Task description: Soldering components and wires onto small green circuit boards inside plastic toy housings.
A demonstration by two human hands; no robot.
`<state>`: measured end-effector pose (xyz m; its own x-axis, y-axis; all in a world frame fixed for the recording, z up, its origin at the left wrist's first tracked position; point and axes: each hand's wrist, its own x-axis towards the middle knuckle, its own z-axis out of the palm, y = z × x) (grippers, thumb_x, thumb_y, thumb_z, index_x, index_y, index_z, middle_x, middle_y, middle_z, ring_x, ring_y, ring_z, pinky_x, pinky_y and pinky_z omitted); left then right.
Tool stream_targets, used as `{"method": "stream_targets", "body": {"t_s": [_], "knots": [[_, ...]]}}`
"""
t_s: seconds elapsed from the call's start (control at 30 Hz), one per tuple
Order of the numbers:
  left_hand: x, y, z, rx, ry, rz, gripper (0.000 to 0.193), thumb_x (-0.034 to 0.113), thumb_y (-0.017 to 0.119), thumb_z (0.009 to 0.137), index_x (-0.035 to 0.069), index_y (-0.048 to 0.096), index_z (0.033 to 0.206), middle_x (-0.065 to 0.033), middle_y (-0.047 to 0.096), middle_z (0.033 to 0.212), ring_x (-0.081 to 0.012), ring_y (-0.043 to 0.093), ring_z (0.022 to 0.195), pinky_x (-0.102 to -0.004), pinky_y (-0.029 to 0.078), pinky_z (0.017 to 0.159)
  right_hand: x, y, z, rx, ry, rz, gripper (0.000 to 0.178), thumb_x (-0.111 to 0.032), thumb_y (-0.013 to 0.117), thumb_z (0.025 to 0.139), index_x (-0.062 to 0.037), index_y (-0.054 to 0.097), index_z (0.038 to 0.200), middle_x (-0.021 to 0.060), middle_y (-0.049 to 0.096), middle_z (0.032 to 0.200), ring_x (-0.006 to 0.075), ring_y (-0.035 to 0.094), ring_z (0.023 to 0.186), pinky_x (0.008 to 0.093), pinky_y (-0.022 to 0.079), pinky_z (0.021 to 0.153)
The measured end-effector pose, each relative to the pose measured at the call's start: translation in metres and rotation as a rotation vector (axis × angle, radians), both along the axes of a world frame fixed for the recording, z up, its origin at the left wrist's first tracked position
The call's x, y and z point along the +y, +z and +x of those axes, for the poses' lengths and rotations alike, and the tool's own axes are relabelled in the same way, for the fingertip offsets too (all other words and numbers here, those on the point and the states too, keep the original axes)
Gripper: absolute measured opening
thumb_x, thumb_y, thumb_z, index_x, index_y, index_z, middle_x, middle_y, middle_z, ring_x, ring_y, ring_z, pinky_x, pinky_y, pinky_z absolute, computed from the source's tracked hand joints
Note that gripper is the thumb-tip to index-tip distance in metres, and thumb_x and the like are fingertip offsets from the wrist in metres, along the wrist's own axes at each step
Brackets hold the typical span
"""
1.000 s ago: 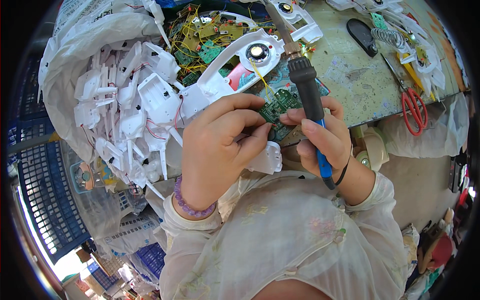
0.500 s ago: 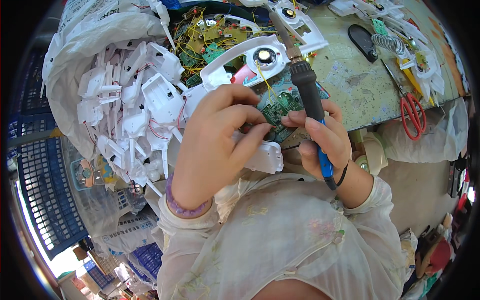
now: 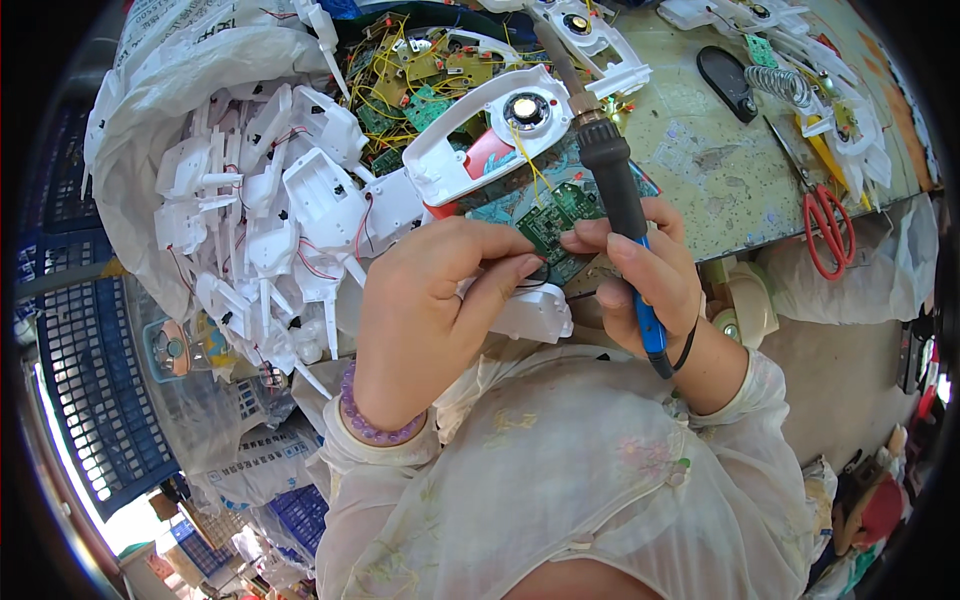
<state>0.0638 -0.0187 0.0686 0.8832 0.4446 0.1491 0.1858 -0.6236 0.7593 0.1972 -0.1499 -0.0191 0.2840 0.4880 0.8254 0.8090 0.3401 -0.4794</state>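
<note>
My right hand (image 3: 665,285) is closed around a soldering iron (image 3: 625,190) with a black and blue handle; its tip points up and away. The thumb and a fingertip of that hand also reach the edge of a green circuit board (image 3: 548,222). Yellow wires run from the board to a round speaker in a white plastic housing (image 3: 435,150) behind it. My left hand (image 3: 415,305), with a purple bead bracelet, pinches at the board's near left edge, where a thin black wire (image 3: 545,272) shows at the fingertips. Just below lies another white plastic part (image 3: 535,315), partly covered by the left hand.
A white sack (image 3: 150,150) full of white plastic housings (image 3: 320,195) stands to the left. Behind lies a heap of circuit boards (image 3: 410,75) with yellow wires. Red-handled scissors (image 3: 826,230), a metal spring (image 3: 778,86) and a black oval part (image 3: 725,85) rest on the right of the worktable.
My left hand has turned and lowered slightly, its fingers now drawn together in a pinch near the board. The white housing behind has shifted slightly. My right hand stays almost still.
</note>
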Motion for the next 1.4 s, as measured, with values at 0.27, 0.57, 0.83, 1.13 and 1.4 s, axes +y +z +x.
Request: {"method": "stream_targets", "body": {"t_s": [0.27,0.57,0.83,1.13,1.4], "knots": [[0.002,-0.002,0.008,-0.053,-0.05,0.238,0.011,0.0,0.07,0.072,0.0,0.064,0.082,-0.0114,0.064,0.095,-0.0233,0.062,0.08,-0.0317,0.048,0.067,-0.002,0.001,-0.001,0.008,0.0,-0.007,0.036,-0.023,0.067,0.084,-0.0098,0.057,0.116,0.0071,0.069,0.098,0.0176,0.065,0.079,0.0382,0.044,0.082],[0.007,-0.005,0.01,-0.039,-0.117,0.054,0.012,-0.002,0.07,0.068,0.0,0.066,0.079,-0.0126,0.066,0.101,-0.0212,0.064,0.087,-0.0286,0.049,0.073,-0.001,0.002,-0.002,0.016,-0.012,-0.009,0.036,-0.023,0.068,0.083,-0.0103,0.057,0.115,0.0057,0.068,0.096,0.0175,0.065,0.08,0.0382,0.044,0.082],[0.006,-0.008,0.011,-0.058,-0.112,0.053,0.012,-0.001,0.07,0.065,0.0,0.066,0.076,-0.0122,0.067,0.1,-0.0206,0.065,0.085,-0.0283,0.05,0.072,-0.006,0.003,-0.002,0.032,-0.019,-0.026,0.044,-0.028,0.068,0.083,-0.0085,0.054,0.12,0.0043,0.068,0.097,0.018,0.065,0.081,0.0388,0.044,0.084],[0.007,-0.009,0.008,-0.047,-0.087,0.032,0.011,0.001,0.07,0.066,0.0,0.066,0.075,-0.011,0.067,0.098,-0.0189,0.065,0.081,-0.027,0.049,0.068,-0.05,0.014,0.027,-0.002,-0.125,0.167,0.038,-0.037,0.04,0.098,-0.0047,0.054,0.11,0.0101,0.055,0.075,0.0212,0.049,0.065,0.038,0.038,0.057],[0.007,-0.011,0.01,-0.116,-0.133,0.132,0.01,0.001,0.07,0.068,0.0,0.062,0.075,-0.0076,0.066,0.095,-0.0177,0.064,0.064,-0.0266,0.052,0.058,-0.083,0.026,0.01,0.043,0.027,0.344,0.031,-0.032,0.046,0.092,-0.0029,0.054,0.085,0.0028,0.046,0.063,0.0143,0.037,0.05,0.0296,0.025,0.045]]}}
